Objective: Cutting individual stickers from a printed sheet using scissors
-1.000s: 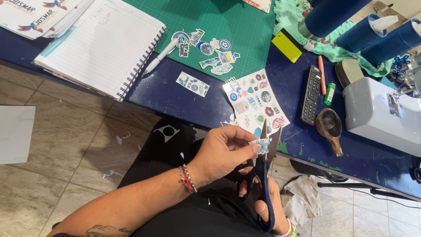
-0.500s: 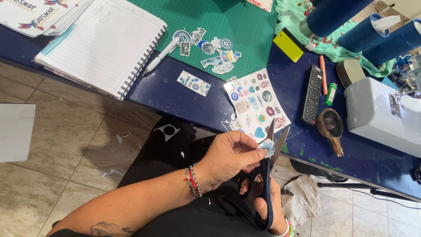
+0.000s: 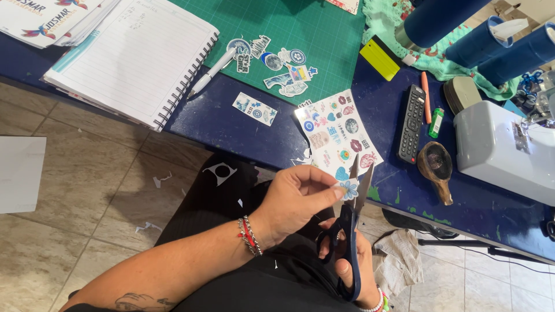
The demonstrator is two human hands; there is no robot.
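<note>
Head view, item one: my left hand (image 3: 295,202) pinches a small blue flower sticker (image 3: 348,189) between the open blades of the scissors (image 3: 350,231), gripped by my right hand (image 3: 352,266). Beyond, at the table's near edge: sticker sheet (image 3: 338,136). Trimming step; turning the sticker should follow.

Worn on the head, looking steeply down and close over the lap. Bench (image 3: 231,124) edge running from 10 to 4 o'clock; floor (image 3: 75,190) at 8 o'clock.
</note>
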